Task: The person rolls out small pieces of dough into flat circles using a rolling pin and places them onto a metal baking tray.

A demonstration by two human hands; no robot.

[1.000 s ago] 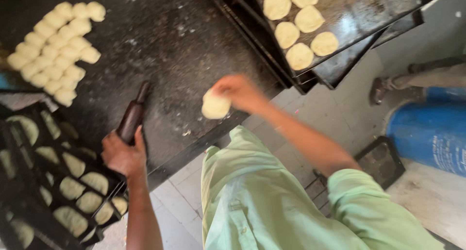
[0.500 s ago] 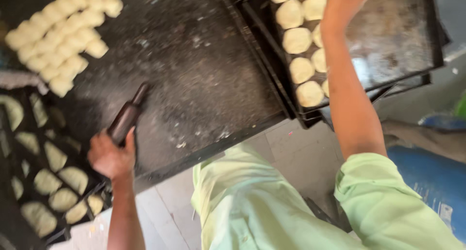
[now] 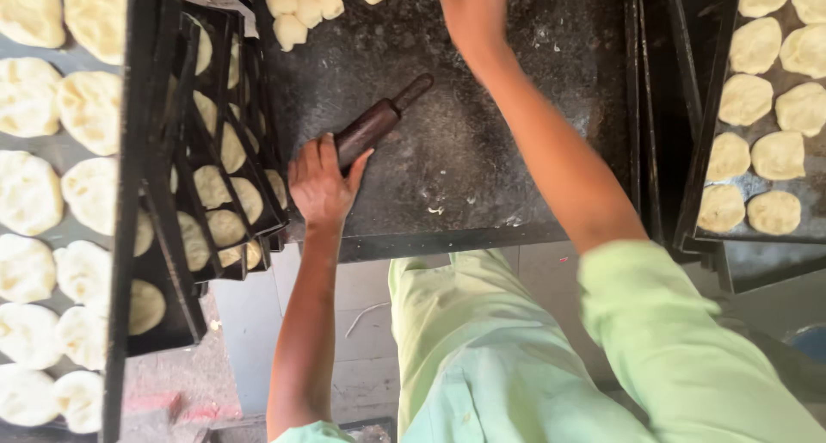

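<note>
My left hand [image 3: 322,181] grips the near end of a dark brown rolling pin [image 3: 379,123] that lies slanted on the black floured worktop [image 3: 482,142]. My right hand [image 3: 471,11] reaches across the worktop to its far edge; its fingers run out of the top of the picture, so what it holds is hidden. Small dough balls [image 3: 311,0] sit in a cluster at the far left of the worktop, a little left of that hand.
A rack of stacked black trays [image 3: 163,159] with flattened dough rounds [image 3: 86,107] stands at the left. A black tray [image 3: 688,176] at the right carries more flattened rounds [image 3: 757,142]. Tiled floor shows below the worktop's front edge.
My right hand has come away from the right-hand tray, without the dough piece, and now stretches over the worktop. My left hand stays on the rolling pin. The camera has swung left.
</note>
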